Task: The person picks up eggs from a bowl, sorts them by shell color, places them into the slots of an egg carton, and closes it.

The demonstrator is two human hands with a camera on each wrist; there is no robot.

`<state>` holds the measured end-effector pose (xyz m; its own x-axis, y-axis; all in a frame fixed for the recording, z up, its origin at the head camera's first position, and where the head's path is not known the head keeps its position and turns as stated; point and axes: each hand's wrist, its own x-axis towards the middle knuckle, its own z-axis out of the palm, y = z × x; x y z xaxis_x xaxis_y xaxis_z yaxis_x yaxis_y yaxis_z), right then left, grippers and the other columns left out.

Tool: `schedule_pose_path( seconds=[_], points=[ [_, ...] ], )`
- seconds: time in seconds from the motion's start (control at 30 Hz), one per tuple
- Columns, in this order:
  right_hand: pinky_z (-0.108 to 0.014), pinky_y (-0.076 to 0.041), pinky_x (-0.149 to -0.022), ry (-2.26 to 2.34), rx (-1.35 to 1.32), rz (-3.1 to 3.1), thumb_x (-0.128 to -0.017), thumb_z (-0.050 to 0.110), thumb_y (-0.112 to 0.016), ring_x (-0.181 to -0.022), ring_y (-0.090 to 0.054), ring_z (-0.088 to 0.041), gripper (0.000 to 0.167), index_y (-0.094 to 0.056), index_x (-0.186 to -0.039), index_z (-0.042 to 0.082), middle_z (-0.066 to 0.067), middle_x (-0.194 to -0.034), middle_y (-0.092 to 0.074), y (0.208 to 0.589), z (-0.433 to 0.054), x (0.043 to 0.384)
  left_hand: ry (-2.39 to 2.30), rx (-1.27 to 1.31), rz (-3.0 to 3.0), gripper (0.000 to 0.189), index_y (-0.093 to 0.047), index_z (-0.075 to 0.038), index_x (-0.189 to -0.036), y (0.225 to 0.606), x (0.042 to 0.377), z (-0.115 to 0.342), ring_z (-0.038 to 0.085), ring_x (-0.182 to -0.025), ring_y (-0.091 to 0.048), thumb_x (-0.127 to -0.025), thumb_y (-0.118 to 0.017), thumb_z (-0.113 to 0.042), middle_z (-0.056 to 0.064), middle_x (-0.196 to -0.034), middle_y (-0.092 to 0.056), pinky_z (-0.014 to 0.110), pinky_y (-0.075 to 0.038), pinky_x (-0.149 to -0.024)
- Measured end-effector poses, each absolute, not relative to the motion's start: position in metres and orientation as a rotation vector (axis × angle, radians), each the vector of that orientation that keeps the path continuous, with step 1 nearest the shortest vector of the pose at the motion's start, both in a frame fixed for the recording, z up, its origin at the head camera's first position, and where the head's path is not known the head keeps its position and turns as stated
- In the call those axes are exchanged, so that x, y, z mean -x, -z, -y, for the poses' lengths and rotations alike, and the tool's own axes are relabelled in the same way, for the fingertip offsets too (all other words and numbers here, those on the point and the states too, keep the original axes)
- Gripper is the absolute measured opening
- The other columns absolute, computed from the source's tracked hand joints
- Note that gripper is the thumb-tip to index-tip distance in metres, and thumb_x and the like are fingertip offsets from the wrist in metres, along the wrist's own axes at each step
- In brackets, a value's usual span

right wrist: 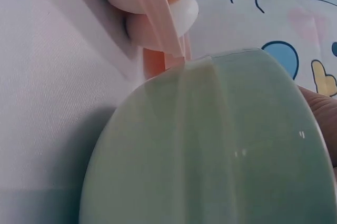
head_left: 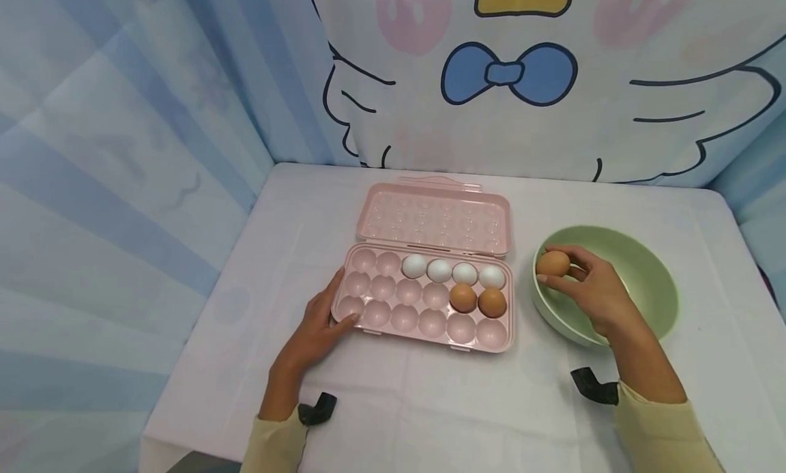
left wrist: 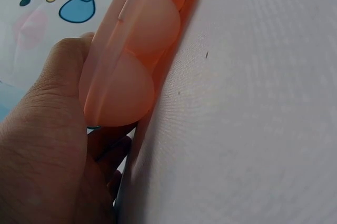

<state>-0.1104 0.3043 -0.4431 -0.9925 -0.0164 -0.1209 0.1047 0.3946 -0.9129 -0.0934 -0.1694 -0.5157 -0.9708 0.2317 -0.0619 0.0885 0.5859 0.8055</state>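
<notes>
A pink plastic egg carton [head_left: 404, 317] lies open on the table. Its back row holds several white eggs [head_left: 439, 271] toward the right, with two brown eggs [head_left: 463, 298] in the middle row. My left hand [head_left: 316, 328] grips the carton's left front corner, thumb over the rim; the left wrist view shows the fingers beside and below it. Over the left rim of a green bowl [head_left: 653, 289], my right hand [head_left: 592, 289] pinches a brown egg [head_left: 553, 263] between thumb and fingers. The bowl's outer wall [right wrist: 210, 145] hides that egg and most of the hand in the right wrist view.
The carton's lid [head_left: 436, 217] is folded back flat behind the base. A white cloth [head_left: 381, 405] covers the table. Behind it hangs a curtain [head_left: 510, 132] with a cartoon print, and a pale blue striped curtain [head_left: 123, 220] is at the left.
</notes>
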Motion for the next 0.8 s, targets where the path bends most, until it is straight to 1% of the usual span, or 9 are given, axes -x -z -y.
schedule_pose_path(
  seconds=[0.03,0.07,0.2,0.37,0.47,0.6,0.67,0.8],
  points=[
    [-0.015,-0.052,-0.083,1.686,-0.079,-2.526,-0.094,0.015,-0.079,-0.113,-0.055,0.002,0.06,-0.053,-0.147,0.002,-0.01,-0.143,-0.047,0.443,-0.304,0.11,-1.331,-0.263,-2.652,0.091,-0.011,-0.04,-0.167,0.516,0.093,0.169,0.036,-0.152,-0.018,-0.097,-0.069,-0.047,0.0,-0.169,-0.023,0.068,-0.018,-0.117],
    [-0.015,-0.052,-0.083,1.707,-0.08,-2.516,-0.094,0.014,-0.079,-0.111,-0.055,0.004,0.06,-0.054,-0.147,0.003,-0.008,-0.141,-0.048,0.443,-0.304,0.109,-1.33,-0.258,-2.651,0.091,-0.011,-0.04,-0.167,0.516,0.093,0.17,0.036,-0.152,-0.018,-0.097,-0.069,-0.047,0.001,-0.169,-0.024,0.068,-0.018,-0.117],
    [-0.015,-0.052,-0.083,1.756,-0.075,-2.503,-0.095,0.016,-0.079,-0.113,-0.056,0.004,0.058,-0.055,-0.146,0.005,-0.002,-0.137,-0.051,0.44,-0.301,0.106,-1.323,-0.243,-2.648,0.091,-0.011,-0.041,-0.167,0.516,0.093,0.17,0.037,-0.152,-0.018,-0.097,-0.07,-0.047,0.001,-0.169,-0.024,0.068,-0.019,-0.117],
    [-0.014,-0.051,-0.084,1.772,-0.079,-2.525,-0.095,0.018,-0.079,-0.116,-0.056,0.003,0.057,-0.057,-0.147,0.008,-0.001,-0.138,-0.051,0.436,-0.298,0.103,-1.334,-0.246,-2.645,0.091,-0.012,-0.04,-0.167,0.516,0.092,0.17,0.038,-0.151,-0.02,-0.097,-0.07,-0.046,0.003,-0.169,-0.024,0.068,-0.02,-0.116],
    [-0.013,-0.05,-0.085,1.788,-0.1,-2.54,-0.095,0.019,-0.079,-0.117,-0.056,0.003,0.059,-0.056,-0.149,0.011,-0.001,-0.14,-0.051,0.435,-0.295,0.101,-1.334,-0.242,-2.644,0.092,-0.012,-0.04,-0.167,0.516,0.092,0.17,0.038,-0.151,-0.02,-0.097,-0.071,-0.046,0.003,-0.169,-0.024,0.068,-0.02,-0.116],
    [-0.012,-0.049,-0.085,1.888,-0.13,-2.528,-0.094,0.014,-0.08,-0.117,-0.057,0.001,0.063,-0.055,-0.152,0.015,-0.001,-0.142,-0.051,0.436,-0.292,0.099,-1.332,-0.238,-2.642,0.092,-0.011,-0.04,-0.167,0.515,0.092,0.17,0.038,-0.151,-0.019,-0.097,-0.071,-0.048,0.002,-0.169,-0.024,0.069,-0.02,-0.116],
    [-0.012,-0.048,-0.085,1.96,-0.127,-2.512,-0.093,0.009,-0.08,-0.117,-0.058,-0.001,0.064,-0.055,-0.151,0.014,-0.003,-0.141,-0.052,0.437,-0.29,0.099,-1.332,-0.241,-2.645,0.092,-0.011,-0.04,-0.167,0.515,0.092,0.169,0.037,-0.151,-0.019,-0.097,-0.071,-0.048,0.002,-0.169,-0.024,0.069,-0.02,-0.116],
    [-0.012,-0.05,-0.084,2.066,-0.093,-2.5,-0.09,0.002,-0.08,-0.118,-0.059,-0.004,0.062,-0.057,-0.148,0.008,-0.005,-0.139,-0.054,0.437,-0.286,0.099,-1.33,-0.251,-2.652,0.092,-0.012,-0.04,-0.167,0.514,0.093,0.169,0.037,-0.152,-0.019,-0.097,-0.071,-0.047,0.001,-0.169,-0.025,0.068,-0.019,-0.116]
  ],
)
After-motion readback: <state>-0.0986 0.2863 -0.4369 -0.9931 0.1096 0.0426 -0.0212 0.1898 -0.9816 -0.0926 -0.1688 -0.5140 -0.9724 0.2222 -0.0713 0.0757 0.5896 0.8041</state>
